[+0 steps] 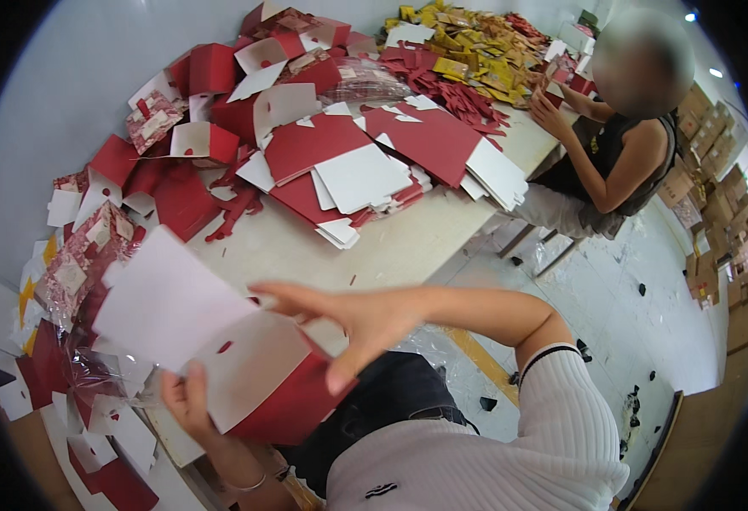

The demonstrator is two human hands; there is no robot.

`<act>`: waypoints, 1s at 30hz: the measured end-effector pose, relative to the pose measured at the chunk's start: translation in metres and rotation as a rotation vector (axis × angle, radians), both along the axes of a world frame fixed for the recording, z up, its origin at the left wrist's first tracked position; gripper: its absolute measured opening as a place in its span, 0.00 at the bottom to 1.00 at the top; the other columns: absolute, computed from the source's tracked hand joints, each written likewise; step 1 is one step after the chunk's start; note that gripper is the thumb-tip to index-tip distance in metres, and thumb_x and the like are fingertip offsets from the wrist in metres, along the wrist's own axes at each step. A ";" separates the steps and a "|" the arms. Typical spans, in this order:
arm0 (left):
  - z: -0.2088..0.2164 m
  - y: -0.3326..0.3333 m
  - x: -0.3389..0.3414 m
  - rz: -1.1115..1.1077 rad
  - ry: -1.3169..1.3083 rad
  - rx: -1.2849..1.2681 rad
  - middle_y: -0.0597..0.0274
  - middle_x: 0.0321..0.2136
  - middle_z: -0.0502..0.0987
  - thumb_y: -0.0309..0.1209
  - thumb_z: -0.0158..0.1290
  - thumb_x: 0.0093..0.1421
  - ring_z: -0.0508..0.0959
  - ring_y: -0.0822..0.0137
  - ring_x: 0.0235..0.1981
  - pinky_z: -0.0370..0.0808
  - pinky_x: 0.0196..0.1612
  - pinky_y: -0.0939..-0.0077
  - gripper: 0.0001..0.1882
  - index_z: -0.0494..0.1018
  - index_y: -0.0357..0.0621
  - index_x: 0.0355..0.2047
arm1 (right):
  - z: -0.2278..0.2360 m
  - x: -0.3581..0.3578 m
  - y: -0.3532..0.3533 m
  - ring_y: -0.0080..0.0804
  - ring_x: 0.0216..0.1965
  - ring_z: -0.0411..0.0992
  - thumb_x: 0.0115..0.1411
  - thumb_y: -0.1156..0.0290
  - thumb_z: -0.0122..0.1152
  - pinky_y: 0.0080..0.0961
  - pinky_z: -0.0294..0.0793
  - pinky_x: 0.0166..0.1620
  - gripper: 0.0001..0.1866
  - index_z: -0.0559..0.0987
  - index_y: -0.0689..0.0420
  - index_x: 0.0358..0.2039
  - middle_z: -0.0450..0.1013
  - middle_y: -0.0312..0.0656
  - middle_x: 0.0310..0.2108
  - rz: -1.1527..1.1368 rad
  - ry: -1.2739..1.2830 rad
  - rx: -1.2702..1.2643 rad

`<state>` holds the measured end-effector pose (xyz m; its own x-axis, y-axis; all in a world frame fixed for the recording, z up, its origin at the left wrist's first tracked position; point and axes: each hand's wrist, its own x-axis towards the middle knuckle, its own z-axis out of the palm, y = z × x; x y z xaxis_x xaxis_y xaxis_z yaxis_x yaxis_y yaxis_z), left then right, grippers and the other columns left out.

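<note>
A partly folded card box (284, 372), red outside and white inside, is tilted in front of me at the table's near edge. Its large white flap (174, 298) stands raised toward the far left, and a small dark red spot shows near the fold. At the box's near-left edge, my left hand (191, 404) grips the card between thumb and fingers. My right hand (340, 324) is above the box's right side, fingers spread and slightly blurred, holding nothing. Whether its thumb touches the red side panel, I cannot tell.
Flat red and white card blanks (331, 153) lie stacked beyond the box. A heap of folded red boxes (212, 68) fills the table's left and back. Yellow packets (476, 51) are piled far off. A co-worker (621, 145) sits at the right, handling a small box.
</note>
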<state>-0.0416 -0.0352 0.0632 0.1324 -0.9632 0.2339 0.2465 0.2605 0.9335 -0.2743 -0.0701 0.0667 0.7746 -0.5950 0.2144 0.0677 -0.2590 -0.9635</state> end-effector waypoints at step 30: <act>-0.032 -0.013 -0.006 -0.114 -0.245 0.093 0.53 0.32 0.75 0.32 0.42 0.60 0.73 0.66 0.35 0.68 0.42 0.73 0.14 0.69 0.31 0.35 | -0.012 -0.085 -0.170 0.45 0.56 0.56 0.50 0.58 0.60 0.32 0.60 0.54 0.28 0.67 0.60 0.49 0.56 0.51 0.55 -0.883 0.638 -0.649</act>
